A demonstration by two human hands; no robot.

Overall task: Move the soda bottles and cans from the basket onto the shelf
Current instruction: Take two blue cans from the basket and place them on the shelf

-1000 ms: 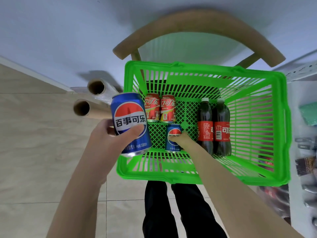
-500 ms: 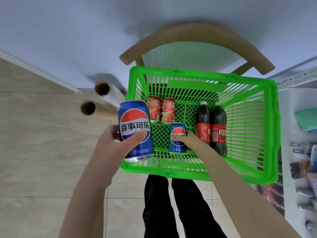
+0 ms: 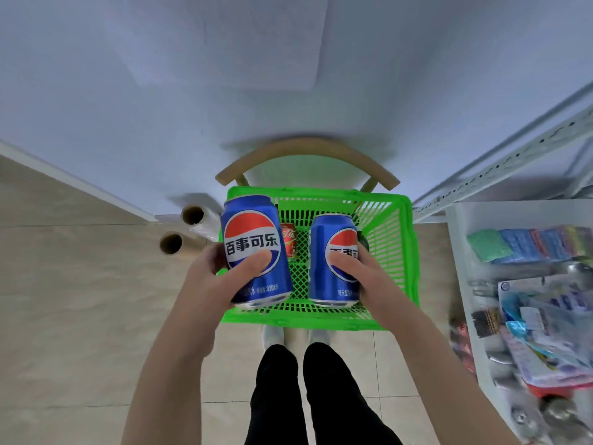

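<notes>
Step in hand: carry phase, 2 cans up out of the basket, none on the shelf yet as far as I can tell.

Far left on the floor, 2 cardboard tubes (image 3: 183, 231) wrapped in clear film, open round ends facing me, lying just beside the basket.

My left hand (image 3: 211, 284) is closed around the left blue can (image 3: 255, 250), thumb across the front label, other digits hidden behind. Smooth glossy aluminium cylinder, red-white-blue roundel, silver bottom rim showing, tilted a bit.

Between the 2 cans, down in the green basket (image 3: 402, 252), 1 red can (image 3: 289, 240) shows partly. Basket is rigid plastic lattice, slotted walls, thick rim, sitting on a chair with a curved wooden back (image 3: 308, 159). A dark sliver right of the second can may be a bottle, cannot tell; any other contents are hidden behind the cans.

My right hand (image 3: 369, 277) is wrapped around the right blue can (image 3: 333, 260), thumb on the label, same slick metal, upright, held above the basket's near side.

Far right, the white metal shelf (image 3: 455, 239), perforated uprights, blurred packets and clutter on the lower level.

Next move, my guess: turn right and set both cans upright on a free spot of the shelf; slick cans need a firm grip.
</notes>
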